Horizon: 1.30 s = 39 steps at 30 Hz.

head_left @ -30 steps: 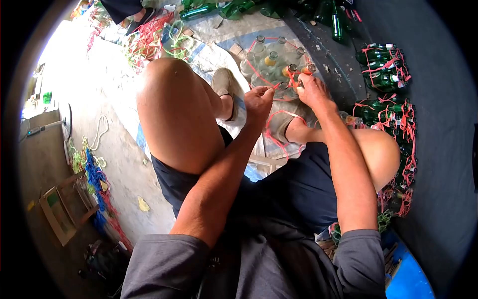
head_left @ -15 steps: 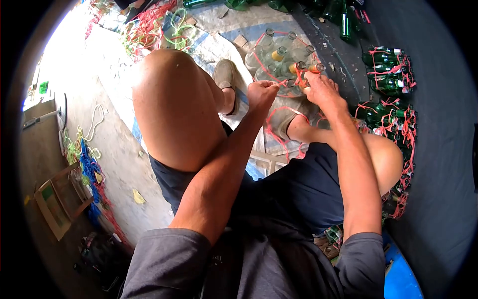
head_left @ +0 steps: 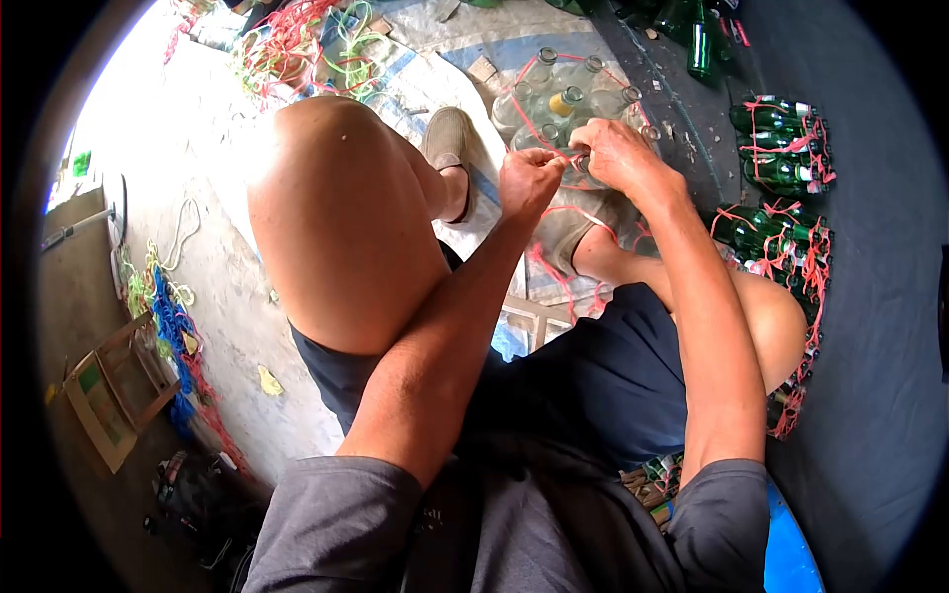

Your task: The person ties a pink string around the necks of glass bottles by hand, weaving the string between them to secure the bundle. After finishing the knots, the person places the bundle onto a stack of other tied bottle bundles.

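Note:
A cluster of clear glass bottles [head_left: 566,102] stands upright on the sheet between my feet, with red plastic twine [head_left: 531,120] running around it. My left hand [head_left: 532,180] is closed in a pinch on the twine at the near side of the cluster. Close beside it, my right hand [head_left: 615,153] is bent over the bottle necks, its fingers closed around the twine and hiding some bottles. A loose length of the same twine trails down beside my right shoe [head_left: 578,229].
Tied bundles of green bottles [head_left: 781,148] lie along the right side. More green bottles [head_left: 700,44] are at the top right. Tangled red and green twine [head_left: 292,49] lies at the top left, with blue twine [head_left: 173,326] near a wooden frame [head_left: 124,381] on the left.
My right hand has moved left and closer to my left hand, now covering the orange-marked bottle necks. My left hand has shifted slightly right, still pinching the twine.

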{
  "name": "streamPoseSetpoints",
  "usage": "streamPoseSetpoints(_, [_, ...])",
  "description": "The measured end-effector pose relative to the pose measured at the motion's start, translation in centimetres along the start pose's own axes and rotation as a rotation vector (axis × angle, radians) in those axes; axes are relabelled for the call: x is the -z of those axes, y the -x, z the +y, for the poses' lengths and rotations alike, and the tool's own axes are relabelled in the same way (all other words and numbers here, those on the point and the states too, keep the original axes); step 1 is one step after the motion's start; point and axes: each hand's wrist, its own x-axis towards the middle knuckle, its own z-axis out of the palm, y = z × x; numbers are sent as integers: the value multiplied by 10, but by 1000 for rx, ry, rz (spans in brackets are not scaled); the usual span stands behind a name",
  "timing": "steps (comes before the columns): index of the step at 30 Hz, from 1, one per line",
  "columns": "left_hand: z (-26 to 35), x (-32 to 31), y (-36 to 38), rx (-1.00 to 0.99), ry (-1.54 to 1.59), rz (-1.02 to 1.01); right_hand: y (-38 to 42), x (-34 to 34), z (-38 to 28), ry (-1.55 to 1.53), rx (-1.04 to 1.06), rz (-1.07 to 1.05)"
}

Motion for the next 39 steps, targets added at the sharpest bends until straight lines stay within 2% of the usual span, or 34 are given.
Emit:
streamPoseSetpoints(11, [-14,-6,-9,-33,-46,85,-22,-17,27,-161,67,-173])
streamPoseSetpoints(19, [-3,-4,-6,10,-168,209,-16,14,-5,-13,-47,-297])
streamPoseSetpoints(22, [-5,-7,-5,-40,-183,263,-18,14,-9,57,-39,-332])
streamPoseSetpoints(26, [2,-4,-4,49,-216,216,-15,6,-3,160,58,-194])
streamPoseSetpoints(29, [5,-6,-2,44,-202,234,-14,16,-10,272,143,-189])
streamPoseSetpoints(39, [6,-5,0,31,-100,187,-22,18,-6,522,185,-66])
